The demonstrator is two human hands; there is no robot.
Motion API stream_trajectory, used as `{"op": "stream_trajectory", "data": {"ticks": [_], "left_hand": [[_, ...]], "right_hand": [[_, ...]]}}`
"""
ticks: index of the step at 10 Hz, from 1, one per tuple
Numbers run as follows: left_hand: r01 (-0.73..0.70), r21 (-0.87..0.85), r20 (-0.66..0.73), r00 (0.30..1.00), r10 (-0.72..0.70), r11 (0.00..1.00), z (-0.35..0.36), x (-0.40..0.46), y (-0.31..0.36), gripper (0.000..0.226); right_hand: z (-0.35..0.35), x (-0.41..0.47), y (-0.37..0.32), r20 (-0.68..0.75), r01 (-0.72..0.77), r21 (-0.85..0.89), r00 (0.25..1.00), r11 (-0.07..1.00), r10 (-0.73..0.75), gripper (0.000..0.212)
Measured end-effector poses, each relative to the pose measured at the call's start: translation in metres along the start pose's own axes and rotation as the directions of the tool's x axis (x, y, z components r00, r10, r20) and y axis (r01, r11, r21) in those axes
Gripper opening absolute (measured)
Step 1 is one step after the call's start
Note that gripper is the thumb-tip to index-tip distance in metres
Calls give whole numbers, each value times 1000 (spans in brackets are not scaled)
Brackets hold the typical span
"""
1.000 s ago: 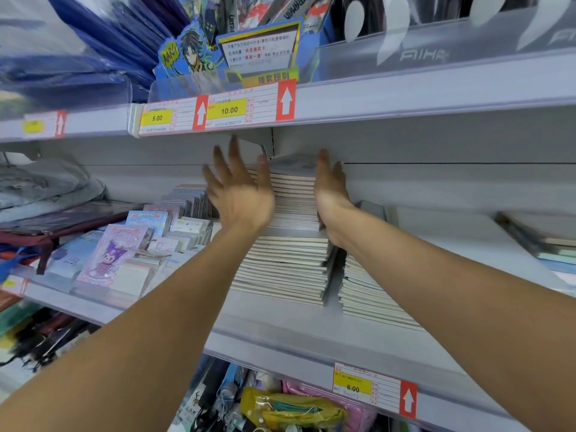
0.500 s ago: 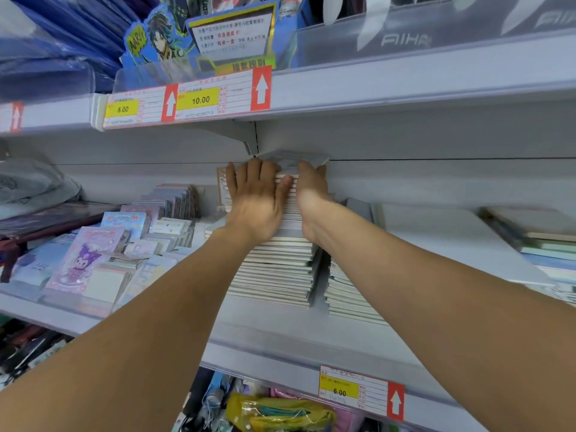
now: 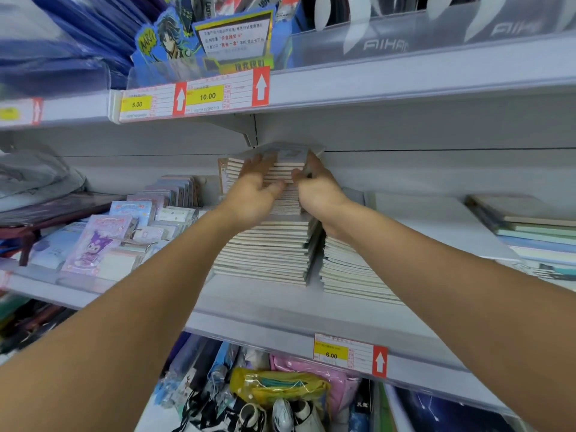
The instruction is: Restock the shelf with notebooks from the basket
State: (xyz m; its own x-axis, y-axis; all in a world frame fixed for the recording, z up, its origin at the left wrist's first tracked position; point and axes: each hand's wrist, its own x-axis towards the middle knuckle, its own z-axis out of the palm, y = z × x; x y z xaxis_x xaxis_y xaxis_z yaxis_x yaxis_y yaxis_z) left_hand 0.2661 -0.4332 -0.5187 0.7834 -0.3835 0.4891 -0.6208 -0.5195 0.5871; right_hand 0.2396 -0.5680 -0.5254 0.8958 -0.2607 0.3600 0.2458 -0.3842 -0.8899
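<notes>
Notebooks (image 3: 268, 244) stand stacked high at centre frame on the shelf (image 3: 280, 310), the left hand (image 3: 254, 194) flat and open against their edges, the right hand (image 3: 314, 188) gripping the upper ones, so stocking appears well advanced; basket not visible.

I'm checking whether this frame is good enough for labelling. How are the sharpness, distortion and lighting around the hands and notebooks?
Head view: wide-angle bends the shelf edges; left hand and right hand are slightly motion-blurred against the notebook stack; lighting is even and soft, with glare on the plastic dividers; price tags remain legible.
</notes>
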Motion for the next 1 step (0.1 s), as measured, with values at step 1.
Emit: {"op": "stream_trajectory", "data": {"ticks": [1], "left_hand": [[44,-87,75,996,-38,995,-6,-39,-4,48]], "right_hand": [[-9,-15,-7,50,9,-38,999,999,-7,70]]}}
